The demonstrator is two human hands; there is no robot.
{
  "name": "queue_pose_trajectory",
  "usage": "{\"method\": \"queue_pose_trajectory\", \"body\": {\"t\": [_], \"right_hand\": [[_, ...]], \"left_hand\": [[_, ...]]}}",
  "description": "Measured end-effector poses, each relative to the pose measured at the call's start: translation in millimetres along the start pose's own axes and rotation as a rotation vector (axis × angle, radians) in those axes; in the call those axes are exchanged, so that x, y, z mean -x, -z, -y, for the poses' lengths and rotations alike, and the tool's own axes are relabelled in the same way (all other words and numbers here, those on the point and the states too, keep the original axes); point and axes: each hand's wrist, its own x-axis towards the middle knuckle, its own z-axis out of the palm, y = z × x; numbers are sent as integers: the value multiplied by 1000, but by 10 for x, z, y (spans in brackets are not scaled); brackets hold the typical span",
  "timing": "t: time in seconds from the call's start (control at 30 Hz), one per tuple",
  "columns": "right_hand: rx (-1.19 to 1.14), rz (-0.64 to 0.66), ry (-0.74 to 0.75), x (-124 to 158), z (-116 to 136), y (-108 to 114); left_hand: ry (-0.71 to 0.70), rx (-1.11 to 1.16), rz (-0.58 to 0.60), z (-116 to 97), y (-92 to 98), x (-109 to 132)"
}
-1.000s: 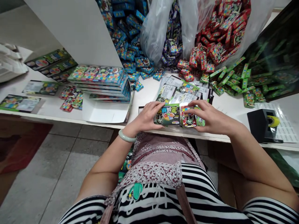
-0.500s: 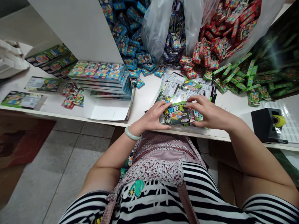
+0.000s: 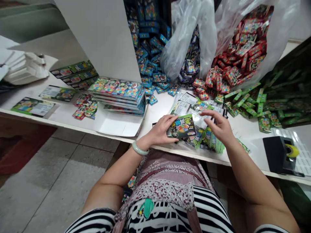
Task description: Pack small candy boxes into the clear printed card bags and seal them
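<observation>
My left hand [image 3: 163,130] grips a flat black-and-green printed candy packet [image 3: 182,126] by its left end, thumb below and fingers above. To the right of it my right hand [image 3: 217,126] hovers with its fingers apart and nothing in them. Beneath both hands lies a loose pile of similar printed packets [image 3: 206,137], some overlapping and some with white label panels up. Small green candy boxes [image 3: 243,100] lie scattered beyond my right hand.
At the left stands a stack of printed display boxes [image 3: 116,89] by an open white carton [image 3: 116,124]. Blue boxes [image 3: 153,48], purple boxes [image 3: 190,66] and red boxes [image 3: 243,48] heap at the back, partly in plastic bags. A black tape dispenser [image 3: 277,153] sits at the right.
My right hand has let go of the packet and moved right, fingers apart. The left hand still holds the packet. The camera view has shifted, so the table appears lower and further right.
</observation>
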Motion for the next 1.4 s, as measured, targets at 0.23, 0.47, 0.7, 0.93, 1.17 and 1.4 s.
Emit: {"method": "queue_pose_trajectory", "body": {"t": [0.23,0.47,0.7,0.93,1.17,1.4], "right_hand": [[188,-130,-99,-1773,-533,-358],[563,-115,-254,-2702,-519,-687],[157,-230,-247,-2197,-553,-509],[-525,-52,-424,-963,-469,-106],[57,355,-323,-507,-555,270],[488,168,-136,-5,-543,29]], "left_hand": [[36,43,-48,157,100,15],[95,58,-61,175,86,46],[110,83,-106,263,89,46],[97,80,-101,239,147,64],[113,40,-2,129,127,63],[113,-3,78,97,119,117]]}}
